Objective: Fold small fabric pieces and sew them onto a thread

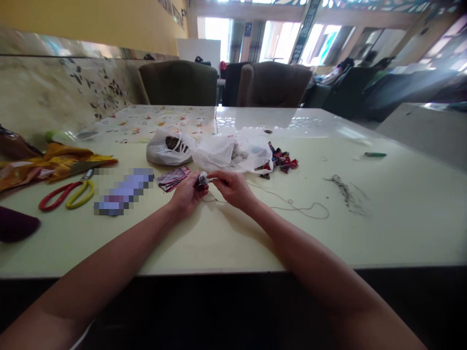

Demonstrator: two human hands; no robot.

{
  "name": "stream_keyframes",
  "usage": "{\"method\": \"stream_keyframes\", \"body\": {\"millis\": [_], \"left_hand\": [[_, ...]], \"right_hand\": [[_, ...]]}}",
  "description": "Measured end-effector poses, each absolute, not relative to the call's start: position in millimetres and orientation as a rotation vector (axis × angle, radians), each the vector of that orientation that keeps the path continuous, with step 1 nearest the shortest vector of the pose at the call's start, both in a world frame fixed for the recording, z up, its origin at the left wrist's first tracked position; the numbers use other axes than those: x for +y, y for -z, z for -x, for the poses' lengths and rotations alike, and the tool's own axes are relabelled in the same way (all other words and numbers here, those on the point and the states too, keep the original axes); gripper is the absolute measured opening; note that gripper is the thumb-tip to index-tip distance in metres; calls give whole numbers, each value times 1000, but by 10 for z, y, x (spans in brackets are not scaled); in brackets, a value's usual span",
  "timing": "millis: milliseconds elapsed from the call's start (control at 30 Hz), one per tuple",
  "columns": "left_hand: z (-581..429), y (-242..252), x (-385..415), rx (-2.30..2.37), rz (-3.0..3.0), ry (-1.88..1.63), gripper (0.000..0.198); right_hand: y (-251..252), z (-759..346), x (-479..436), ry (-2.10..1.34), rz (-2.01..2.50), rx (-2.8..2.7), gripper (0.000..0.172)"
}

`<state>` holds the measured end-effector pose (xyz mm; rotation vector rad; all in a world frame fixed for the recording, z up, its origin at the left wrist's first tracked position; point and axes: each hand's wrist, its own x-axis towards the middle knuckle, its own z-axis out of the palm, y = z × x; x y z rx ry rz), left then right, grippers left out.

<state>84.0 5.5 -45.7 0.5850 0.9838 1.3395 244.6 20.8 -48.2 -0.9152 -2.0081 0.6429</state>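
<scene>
My left hand and my right hand meet over the middle of the pale table. Between their fingertips sits a small bundle of fabric with white stuffing. Both hands pinch it. A thin thread trails from it to the right across the table and ends in a loop. Just behind my left hand lies a small stack of patterned fabric pieces.
White plastic bags lie behind the hands, with red and dark fabric scraps beside them. Red and yellow scissors and yellow cloth lie at the left. A thread tangle and a green lighter lie at the right. Armchairs stand beyond the table.
</scene>
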Motion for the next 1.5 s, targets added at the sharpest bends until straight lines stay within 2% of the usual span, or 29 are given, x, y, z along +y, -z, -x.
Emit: {"method": "stream_keyframes", "body": {"millis": [167, 300, 433, 667, 867, 1067, 1200, 1300, 1433, 1500], "left_hand": [[-839, 508, 59, 924, -629, -1366, 23], [-879, 484, -11, 903, -751, -1335, 24], [-882, 446, -11, 905, -682, -1352, 27], [-846, 499, 59, 923, -634, -1411, 25], [-846, 562, 22, 865, -843, -1378, 21], [-845, 555, 37, 890, -790, -1393, 20], [-844, 537, 17, 852, -877, -1328, 19], [-818, 510, 51, 888, -791, -1370, 20], [-777, 478, 128, 1027, -676, -1469, 21], [-770, 468, 149, 1048, -646, -1483, 22]], "right_hand": [[488, -2439, 184, -514, 1043, -2257, 34], [497, -2444, 207, -519, 1009, -2339, 29], [519, -2461, 237, -648, 931, -2189, 29], [515, -2448, 225, -639, 944, -2044, 30], [582, -2421, 265, -915, 849, -2088, 22], [567, -2430, 263, -1134, 887, -1869, 31], [540, -2421, 233, -1309, 825, -1965, 24], [485, -2463, 252, -1154, 871, -1873, 28], [382, -2563, 289, -779, 1032, -2066, 13], [358, -2583, 290, -652, 1117, -2303, 12]]}}
